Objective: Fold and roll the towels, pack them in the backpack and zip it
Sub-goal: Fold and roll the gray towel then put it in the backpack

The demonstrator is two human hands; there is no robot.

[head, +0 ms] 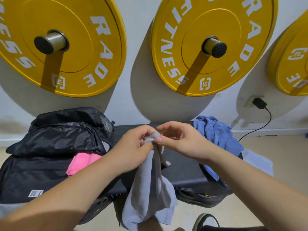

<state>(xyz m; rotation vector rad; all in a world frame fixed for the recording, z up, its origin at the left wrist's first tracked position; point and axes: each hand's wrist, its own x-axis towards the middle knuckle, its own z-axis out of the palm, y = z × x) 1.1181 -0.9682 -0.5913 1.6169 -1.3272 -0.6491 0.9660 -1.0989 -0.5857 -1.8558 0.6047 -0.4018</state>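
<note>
Your left hand (133,144) and right hand (180,140) pinch the grey towel's (150,189) top corner above the bench's (183,170) front edge, between the open backpack (55,144) and blue towel (216,135).

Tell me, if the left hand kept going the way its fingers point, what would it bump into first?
Probably the right hand. The left hand points rightward at it, both pinching the grey towel top. Past that lies the blue towel; depth is hard to judge.

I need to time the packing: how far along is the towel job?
Done: a rolled pink towel sits in the open black backpack. In hand: both hands, left hand and right hand, pinch the hanging grey towel. Left: the crumpled blue towel on the bench, then zipping.
</note>
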